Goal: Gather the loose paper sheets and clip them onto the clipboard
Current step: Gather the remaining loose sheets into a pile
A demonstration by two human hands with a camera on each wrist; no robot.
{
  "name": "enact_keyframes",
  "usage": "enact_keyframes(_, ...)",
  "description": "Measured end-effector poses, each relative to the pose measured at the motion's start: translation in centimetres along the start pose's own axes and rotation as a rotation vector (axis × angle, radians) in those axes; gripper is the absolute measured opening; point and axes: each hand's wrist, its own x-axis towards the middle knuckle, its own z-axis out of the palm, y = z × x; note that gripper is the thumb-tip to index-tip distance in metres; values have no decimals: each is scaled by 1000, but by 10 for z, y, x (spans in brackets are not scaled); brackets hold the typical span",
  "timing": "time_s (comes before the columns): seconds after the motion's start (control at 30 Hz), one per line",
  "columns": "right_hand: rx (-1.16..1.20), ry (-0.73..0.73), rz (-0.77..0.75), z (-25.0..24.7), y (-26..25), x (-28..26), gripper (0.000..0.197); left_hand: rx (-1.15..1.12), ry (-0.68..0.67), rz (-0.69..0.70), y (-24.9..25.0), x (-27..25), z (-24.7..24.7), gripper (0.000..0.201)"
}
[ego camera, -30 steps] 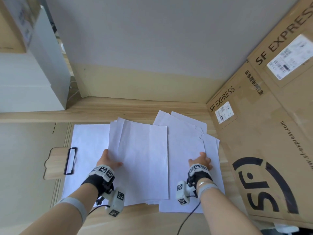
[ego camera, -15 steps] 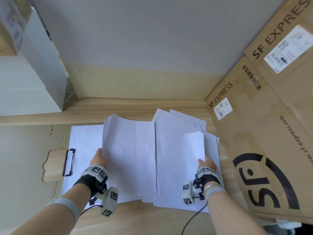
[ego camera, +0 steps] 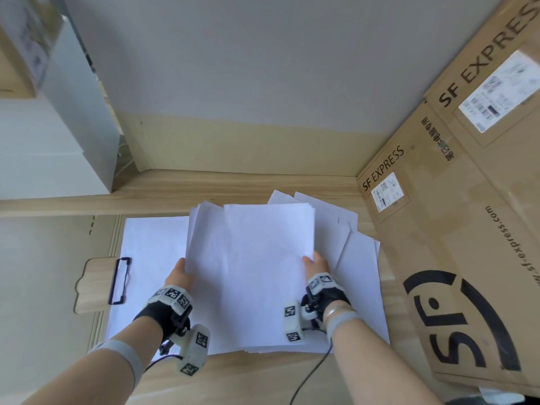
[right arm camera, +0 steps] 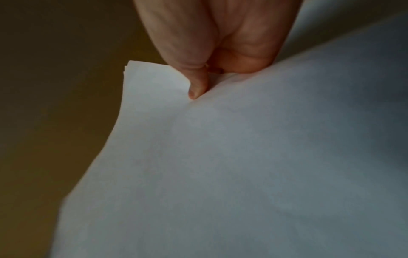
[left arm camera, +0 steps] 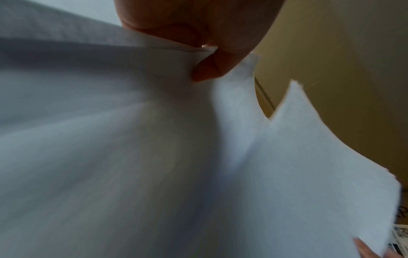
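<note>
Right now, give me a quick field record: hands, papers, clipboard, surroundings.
left hand: pinches the left edge of the paper stack
right hand: pinches the stack's right edge
paper stack: held up between both hands, edges uneven
loose sheets: fanned on the desk to the right, under the stack
clipboard: flat on the desk at left, one sheet lying on it
clip: black wire; whether it holds the sheet, cannot tell
cardboard boxes: right side

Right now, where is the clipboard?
In the head view the clipboard lies on the desk at the left, mostly under a paper sheet, its black clip beside the left hand.
</note>
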Motion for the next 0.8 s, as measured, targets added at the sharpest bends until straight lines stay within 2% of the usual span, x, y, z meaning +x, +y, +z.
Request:
enact_keyframes(0.07, 0, -39, -31, 25, -11, -9, 33, -29, 3, -13, 2, -1, 2, 36)
enact_keyframes(0.17, -8, -97, -43, 51, -20, -15, 33, -88, 1, -22, 3, -3, 3, 58)
enact_keyframes(0.2, -10, -115, -47, 56, -21, -15, 30, -80, -11, -10, 2, -3, 3, 59)
enact_keyframes(0.27, -35, -88, -48, 58, -21, -12, 20, -22, -15, 18, 0, -1, 2, 46)
enact_keyframes(0.3, -51, -24, -32, 53, -19, -9, 23, -9, -1, 18, -1, 0, 2, 40)
enact_keyframes(0.43, -197, 280, 250, 10, 3, -4, 60, -34, 36, 31, -2, 1, 1, 29)
enact_keyframes(0.53, -132, 255, 372, -15, 15, -2, 87, -44, 43, 44, -2, 2, 0, 29)
enact_keyframes(0.6, -92, 184, 371, -21, 21, 1, 93, -34, 45, 47, -2, 2, 1, 30)
enact_keyframes(0.67, -73, 152, 357, -23, 22, 3, 85, -29, 49, 49, -2, 3, 2, 31)
enact_keyframes(0.8, -78, 179, 334, -30, 26, 2, 40, -13, 55, 49, -2, 4, 2, 32)
